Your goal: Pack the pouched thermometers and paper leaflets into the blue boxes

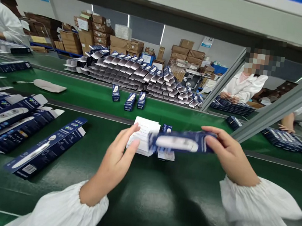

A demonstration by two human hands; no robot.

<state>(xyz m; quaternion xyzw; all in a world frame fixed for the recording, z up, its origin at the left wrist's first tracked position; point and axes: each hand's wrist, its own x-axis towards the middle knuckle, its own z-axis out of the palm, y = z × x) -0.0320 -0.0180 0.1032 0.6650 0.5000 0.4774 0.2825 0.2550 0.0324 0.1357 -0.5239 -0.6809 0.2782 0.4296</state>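
Observation:
My right hand (225, 150) grips one end of a narrow dark blue carton (176, 143) printed with a long white device. The carton is lifted above the green work surface and slightly blurred. My left hand (117, 156) is open, thumb and fingers apart, at the near left side of a stack of white printed leaflets (146, 127); whether it touches them I cannot tell. Behind the lifted carton, another blue box (167, 128) is partly hidden. To the left of my left hand lies a blue carton (47, 147) with an end flap sticking out.
Several blue cartons with open flaps (2, 117) are heaped at the left. Three small boxes (130, 101) stand on the green belt (94, 96). Beyond it are piled open cartons (134, 72). A slanted metal post (277, 103) rises at right, with co-workers (245, 84) beyond.

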